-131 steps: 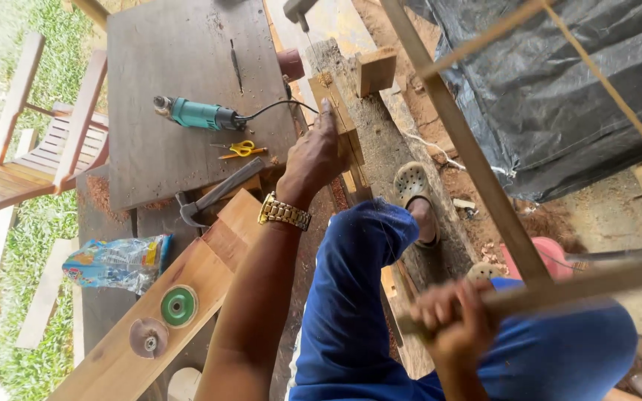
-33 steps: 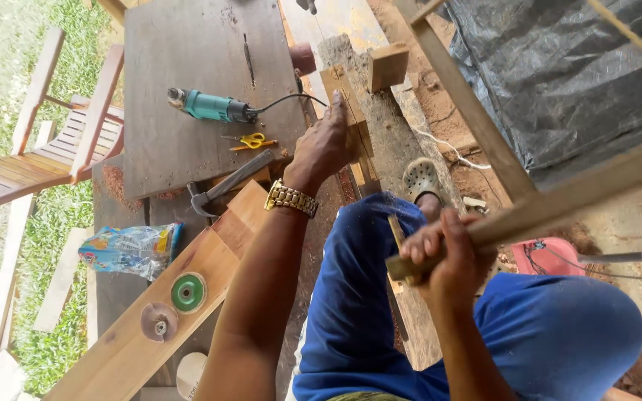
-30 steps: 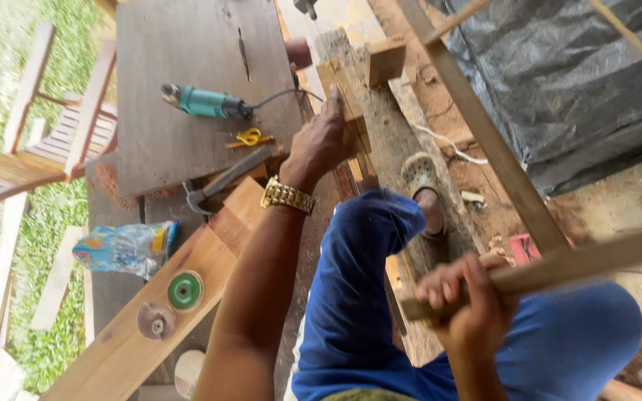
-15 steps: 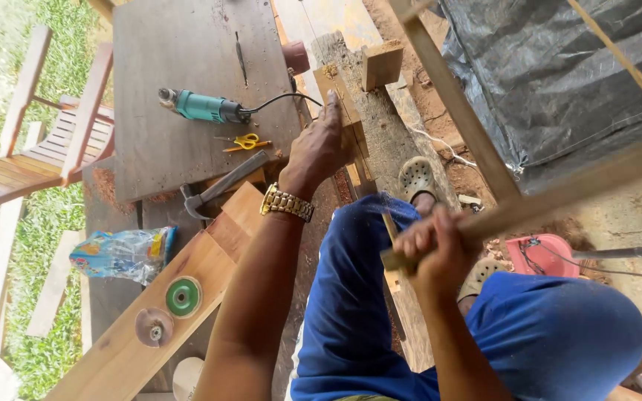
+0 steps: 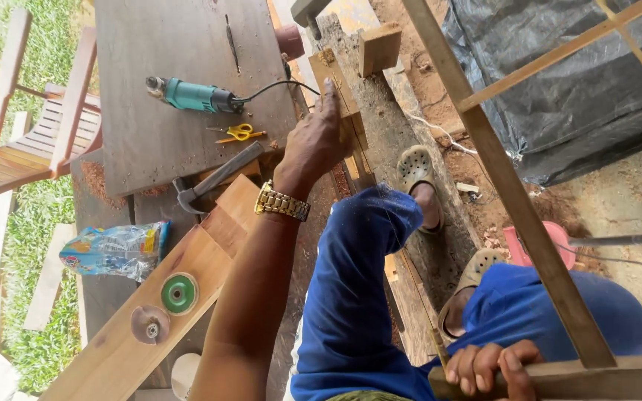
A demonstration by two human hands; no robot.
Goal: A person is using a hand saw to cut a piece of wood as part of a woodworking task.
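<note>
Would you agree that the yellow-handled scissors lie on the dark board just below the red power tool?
Not quite: the power tool is teal, not red. The head view shows the yellow-handled scissors lying just below it on the dark board.

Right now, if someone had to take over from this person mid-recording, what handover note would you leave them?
Left hand: open, pressed flat on the narrow wooden piece that lies on the rough beam.
Right hand: shut on the lower bar of the wooden frame, low at the right.
Within reach on the bench: hammer, yellow scissors, teal power tool, green disc.
Done or left: no finished cut shows on the piece, so progress cannot be told.
</note>
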